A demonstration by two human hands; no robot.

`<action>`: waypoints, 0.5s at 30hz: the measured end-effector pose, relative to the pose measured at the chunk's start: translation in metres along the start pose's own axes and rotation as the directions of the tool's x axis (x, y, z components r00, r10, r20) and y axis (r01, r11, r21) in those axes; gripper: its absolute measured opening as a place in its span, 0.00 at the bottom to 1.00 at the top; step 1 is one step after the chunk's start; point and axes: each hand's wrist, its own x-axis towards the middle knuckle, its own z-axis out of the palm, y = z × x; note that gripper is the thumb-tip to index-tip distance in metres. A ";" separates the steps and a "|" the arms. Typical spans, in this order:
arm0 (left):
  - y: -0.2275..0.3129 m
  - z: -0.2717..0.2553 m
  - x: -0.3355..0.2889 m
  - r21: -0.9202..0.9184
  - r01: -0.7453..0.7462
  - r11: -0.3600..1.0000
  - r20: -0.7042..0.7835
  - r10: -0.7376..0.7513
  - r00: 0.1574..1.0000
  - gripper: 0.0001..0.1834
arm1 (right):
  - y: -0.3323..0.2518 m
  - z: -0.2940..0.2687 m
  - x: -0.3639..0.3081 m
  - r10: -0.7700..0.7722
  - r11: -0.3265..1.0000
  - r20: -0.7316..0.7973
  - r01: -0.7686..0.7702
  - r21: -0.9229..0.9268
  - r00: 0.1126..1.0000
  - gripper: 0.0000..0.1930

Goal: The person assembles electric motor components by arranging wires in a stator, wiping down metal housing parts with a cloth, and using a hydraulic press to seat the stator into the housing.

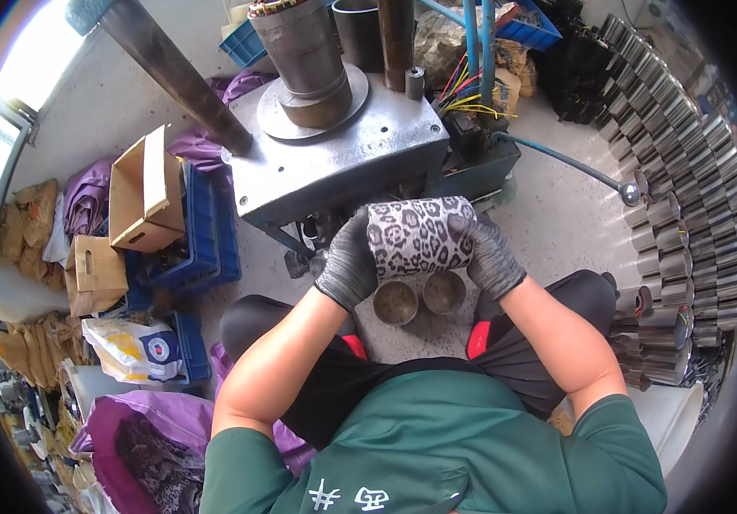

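Between my two gloved hands is a cylinder with a grey and black leopard-print surface, lying sideways above the floor. My left hand is closed on its left end, and my right hand grips the right end with the thumb on top. What lies under the print, and whether the ends are hollow, I cannot tell. Just below, on the floor between my feet, two round metal cups stand side by side. Ahead is a steel machine table bearing a motor stator on a round plate.
A thick steel post rises at the table's left corner. A ball-ended lever juts out right. Rows of metal cylinders stand along the right side. Cardboard boxes, blue crates and an opened purple sack are left.
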 end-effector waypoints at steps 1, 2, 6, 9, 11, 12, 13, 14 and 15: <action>0.001 0.001 -0.001 -0.010 -0.015 1.000 -0.008 0.015 1.000 0.26 | 0.001 -0.002 0.004 0.004 1.000 0.003 -0.004 0.016 1.000 0.21; 0.001 0.001 -0.001 -0.020 -0.030 0.999 -0.015 0.030 0.999 0.25 | 0.001 -0.003 0.007 0.007 1.000 0.000 -0.007 0.015 1.000 0.21; 0.007 -0.001 0.003 -0.060 -0.101 0.993 -0.019 0.100 0.995 0.21 | 0.006 -0.002 0.014 0.042 0.993 -0.013 -0.041 0.107 0.999 0.21; 0.007 0.010 -0.004 0.109 -0.190 0.976 0.024 0.188 0.982 0.25 | 0.003 -0.002 0.015 0.024 0.994 -0.025 -0.021 0.108 0.999 0.21; 0.008 0.008 -0.005 0.554 -0.272 0.787 0.054 0.292 0.955 0.23 | -0.005 -0.004 0.015 0.144 0.965 -0.028 -0.134 0.225 0.989 0.27; 0.009 0.007 -0.008 0.757 -0.284 0.588 0.097 0.329 0.939 0.22 | -0.007 -0.006 0.016 0.148 0.966 -0.024 -0.140 0.218 0.989 0.27; 0.018 0.012 -0.012 0.813 -0.231 0.535 0.153 0.187 0.970 0.21 | -0.008 -0.009 0.017 0.150 0.963 -0.038 -0.137 0.232 0.988 0.27; 0.020 0.012 -0.011 0.810 -0.235 0.538 0.153 0.193 0.969 0.21 | -0.009 -0.013 0.019 0.152 0.960 -0.053 -0.135 0.245 0.987 0.26; 0.021 0.011 -0.011 0.851 -0.318 0.418 0.279 0.153 0.948 0.23 | -0.010 -0.019 0.023 0.131 0.970 -0.082 -0.111 0.216 0.988 0.26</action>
